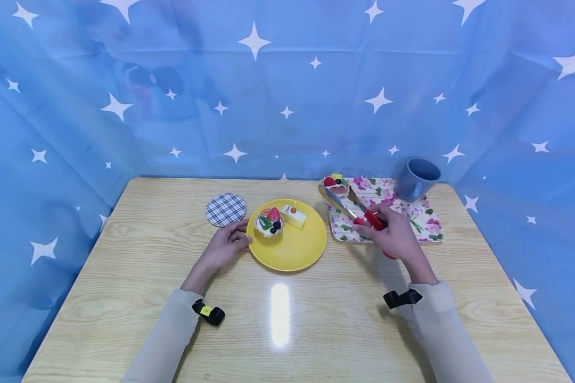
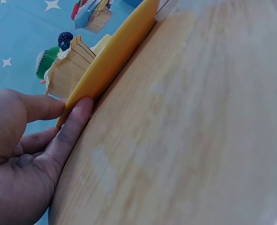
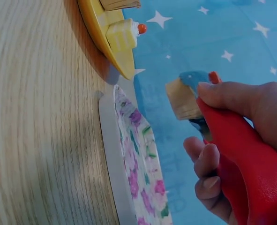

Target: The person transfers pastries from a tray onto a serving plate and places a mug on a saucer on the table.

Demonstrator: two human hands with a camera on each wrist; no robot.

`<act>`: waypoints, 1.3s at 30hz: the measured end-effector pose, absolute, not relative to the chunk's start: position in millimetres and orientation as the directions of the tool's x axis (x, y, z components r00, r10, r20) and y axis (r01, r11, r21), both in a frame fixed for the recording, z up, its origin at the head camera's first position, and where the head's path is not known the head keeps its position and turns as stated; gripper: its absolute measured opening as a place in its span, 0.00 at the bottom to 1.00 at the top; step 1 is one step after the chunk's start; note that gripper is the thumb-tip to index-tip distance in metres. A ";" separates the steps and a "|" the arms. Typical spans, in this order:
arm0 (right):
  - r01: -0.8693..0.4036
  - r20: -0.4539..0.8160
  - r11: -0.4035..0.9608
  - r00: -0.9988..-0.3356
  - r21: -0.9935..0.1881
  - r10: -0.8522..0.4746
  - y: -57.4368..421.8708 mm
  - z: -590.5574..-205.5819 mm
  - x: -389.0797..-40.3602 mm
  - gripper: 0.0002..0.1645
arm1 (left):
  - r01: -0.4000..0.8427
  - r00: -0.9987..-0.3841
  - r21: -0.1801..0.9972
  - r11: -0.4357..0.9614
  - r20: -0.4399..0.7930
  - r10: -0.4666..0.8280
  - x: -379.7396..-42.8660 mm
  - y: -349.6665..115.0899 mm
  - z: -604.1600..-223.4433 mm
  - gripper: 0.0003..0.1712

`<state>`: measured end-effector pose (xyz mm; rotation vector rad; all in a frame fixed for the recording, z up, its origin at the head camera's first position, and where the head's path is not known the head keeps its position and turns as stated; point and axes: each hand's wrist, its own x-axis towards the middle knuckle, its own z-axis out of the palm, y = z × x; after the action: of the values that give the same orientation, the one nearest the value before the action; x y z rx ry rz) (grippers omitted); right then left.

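My left hand (image 1: 227, 244) pinches the near-left rim of a yellow plate (image 1: 297, 255), thumb and fingers on either side of it in the left wrist view. On the plate sit a fruit tart (image 1: 269, 223) with berries and a strawberry, and a small white cake slice (image 1: 294, 216) with an orange ball on top. The right hand (image 1: 395, 231) grips tongs (image 3: 241, 159) with red handles. Between the tong tips is a second fruit tart (image 3: 181, 99), raised over the back left of a floral tray (image 1: 347, 231); the right wrist view shows it above the tray's surface.
A blue mug (image 1: 414, 181) stands at the back right of the tray. Left of the plate lies a round checked coaster (image 1: 220, 207). Behind the wooden table (image 1: 239, 330) hangs a blue curtain (image 1: 287, 80) with white stars.
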<state>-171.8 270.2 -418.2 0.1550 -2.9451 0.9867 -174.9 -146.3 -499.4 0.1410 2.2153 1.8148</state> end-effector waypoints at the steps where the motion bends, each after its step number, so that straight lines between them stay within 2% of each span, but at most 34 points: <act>1: -0.108 0.063 0.793 -0.994 -0.600 -0.088 269.7 -417.9 -171.4 0.36 | -0.096 -0.958 0.973 0.211 -0.148 0.247 -174.9 -146.3 -499.4 0.35; 14: -0.169 0.086 0.792 -0.985 -0.587 -0.147 263.2 -412.2 -158.7 0.35 | -0.104 -0.957 0.973 0.207 -0.155 0.244 -174.8 -147.3 -499.8 0.35; 21: -0.202 0.100 0.793 -0.979 -0.575 -0.176 258.9 -408.8 -151.7 0.31 | -0.100 -0.957 0.974 0.202 -0.149 0.248 -175.6 -147.0 -500.5 0.34; 33: -0.202 0.053 0.785 -0.976 -0.585 -0.212 254.1 -408.7 -142.5 0.29 | -0.093 -0.958 0.974 0.206 -0.144 0.249 -176.7 -147.9 -500.0 0.34; 39: -0.201 0.030 0.787 -0.974 -0.584 -0.226 251.0 -410.1 -138.2 0.33 | -0.091 -0.956 0.975 0.204 -0.143 0.255 -176.3 -147.6 -499.4 0.34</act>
<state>-138.2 251.0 -410.1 0.3599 -3.0083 0.9750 -176.3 -147.6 -499.4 0.1551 2.2087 1.8186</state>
